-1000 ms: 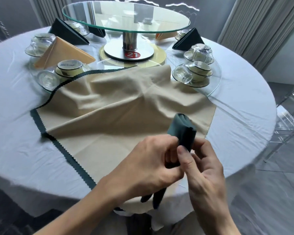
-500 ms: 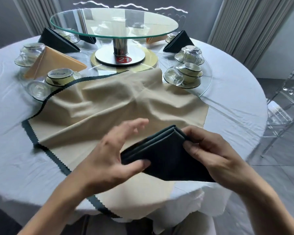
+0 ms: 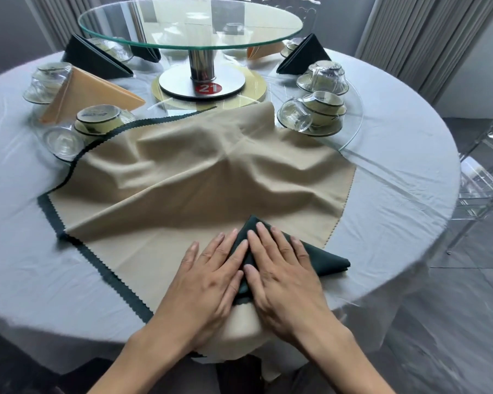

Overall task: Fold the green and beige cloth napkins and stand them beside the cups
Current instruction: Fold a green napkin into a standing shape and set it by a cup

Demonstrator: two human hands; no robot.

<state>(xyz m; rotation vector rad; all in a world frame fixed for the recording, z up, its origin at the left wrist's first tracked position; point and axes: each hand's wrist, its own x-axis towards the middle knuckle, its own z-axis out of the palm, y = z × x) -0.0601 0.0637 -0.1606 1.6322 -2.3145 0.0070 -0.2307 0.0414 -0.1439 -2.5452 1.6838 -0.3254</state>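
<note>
We see both hands flat, fingers straight, nothing gripped: left hand (image 3: 211, 275) & right hand (image 3: 282, 268) press on the folded green napkin (image 3: 322, 258), which lies on the spread beige napkin (image 3: 199, 177) at the counter's (image 3: 395, 132) near edge. Cups (image 3: 314, 115) sit far right, w/ a standing dark napkin (image 3: 305, 54) behind them.
</note>
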